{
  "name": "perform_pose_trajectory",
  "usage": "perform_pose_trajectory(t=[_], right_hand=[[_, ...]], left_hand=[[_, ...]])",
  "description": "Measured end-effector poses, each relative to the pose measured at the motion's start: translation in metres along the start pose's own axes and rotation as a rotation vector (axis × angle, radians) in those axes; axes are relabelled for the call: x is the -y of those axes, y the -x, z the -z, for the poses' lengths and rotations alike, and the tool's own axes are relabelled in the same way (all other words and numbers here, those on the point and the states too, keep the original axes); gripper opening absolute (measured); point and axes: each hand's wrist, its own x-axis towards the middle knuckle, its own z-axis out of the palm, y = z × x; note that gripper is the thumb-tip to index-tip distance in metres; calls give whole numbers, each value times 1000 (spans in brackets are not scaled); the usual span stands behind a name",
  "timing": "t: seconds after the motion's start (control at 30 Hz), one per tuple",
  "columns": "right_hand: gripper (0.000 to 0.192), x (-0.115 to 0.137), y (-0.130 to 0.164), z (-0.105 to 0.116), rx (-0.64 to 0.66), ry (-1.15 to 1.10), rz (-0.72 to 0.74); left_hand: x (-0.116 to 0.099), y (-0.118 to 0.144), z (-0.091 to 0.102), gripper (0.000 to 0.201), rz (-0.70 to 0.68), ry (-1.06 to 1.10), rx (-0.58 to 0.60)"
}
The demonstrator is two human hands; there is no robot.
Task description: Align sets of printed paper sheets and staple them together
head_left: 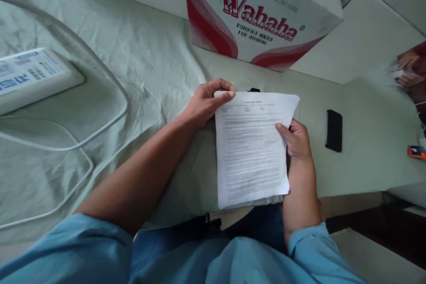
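Note:
A printed sheet of paper (249,155) is held up over the table's front edge, its text facing me. My left hand (213,100) pinches the top left corner between thumb and fingers. On the right edge, my right hand (297,138) grips the paper with the thumb on its front and the fingers behind. The upper right corner bends a little. Just past the top edge a small black object (254,90) peeks out, mostly hidden by the paper, so its kind cannot be made out.
A Wahaha water carton (259,17) stands at the back. A black phone-like object (333,130) lies on the green tablecloth (159,53) to the right. At left are a white box-shaped device (36,77) and a white cable (113,80). Another person's hands (411,69) show far right, near an orange object (416,152).

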Motion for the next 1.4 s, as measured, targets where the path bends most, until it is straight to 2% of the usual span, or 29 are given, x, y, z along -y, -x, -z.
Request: perform_pose_trajectory(t=[0.1,0.23,0.43,0.67,0.8,0.9,1.07,1.2,1.4], right_hand=[[43,0,-3,-3,-77,-41,51],[45,1,-6,-4,-104,-73,69],[56,-1,-9,-2,-196,-88,86],[42,-6,-12,4,-242,-105,130],[39,-7,-17,6,-349,-111,185],[39,-6,-20,7,-427,-150,223],[38,-1,-16,3,-396,-163,244],[34,0,-13,-1,-372,-132,244],[37,-1,-11,-3,-334,-96,232]], left_hand=[[0,0,0,38,36,82,110],[2,-1,3,41,85,7,238],[-1,4,-3,60,28,80,190],[7,1,-9,76,106,180,254],[9,0,-9,83,126,248,327],[5,1,-10,86,138,272,341],[3,3,-13,87,128,225,295],[7,3,-13,77,142,244,321],[8,3,-13,62,174,277,293]])
